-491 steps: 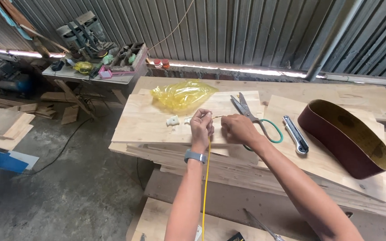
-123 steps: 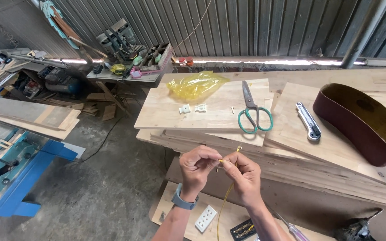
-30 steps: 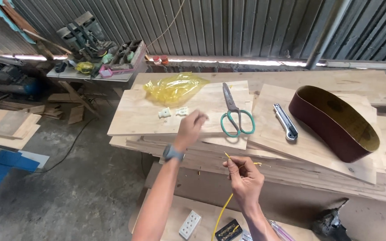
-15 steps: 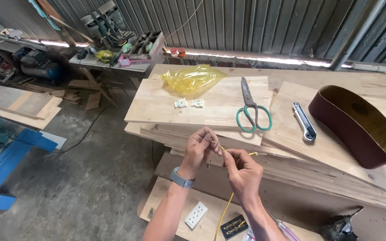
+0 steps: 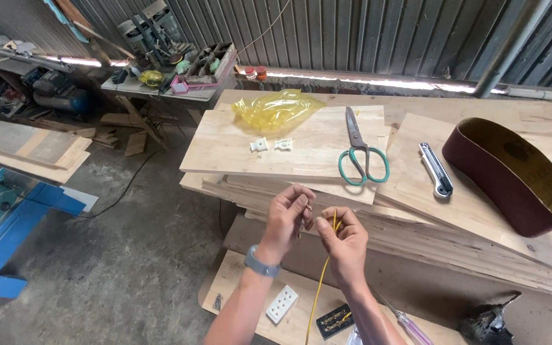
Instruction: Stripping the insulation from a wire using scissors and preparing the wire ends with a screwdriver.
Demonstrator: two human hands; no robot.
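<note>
Head view, looking down past the near edge of the worktop (image 5: 480, 211) — a stack of pale boards.

My left hand (image 5: 287, 217), a watch (image 5: 258, 263) on its wrist, is held in front of the near edge; its grip is closed, thumb and fingertips pinched on a tiny part too small for me to identify. My right hand (image 5: 342, 241) is just beside it, fingers almost touching the left, with its grip closed on a yellow wire (image 5: 319, 287). The wire's tip stands upright above the fingers, and the rest hangs down between my forearms toward the lower board (image 5: 244, 287).

On that lower board lie a white socket plate (image 5: 281, 305), a black terminal block (image 5: 335, 319) and a screwdriver (image 5: 404, 318); a dark power tool (image 5: 490, 324) sits at the bottom right.

On the worktop, well apart from both hands:
- scissors (image 5: 360, 151) with green handles, closed, near the middle;
- a utility knife (image 5: 436, 169) to their right;
- a sanding belt (image 5: 512, 174), a red-brown loop, at the right edge;
- a yellow bag (image 5: 276, 110) at the far left corner, with two small white pieces (image 5: 271, 145) just in front of it.

Beyond, a cluttered side table (image 5: 161, 83) stands against the corrugated wall (image 5: 352, 32).
</note>
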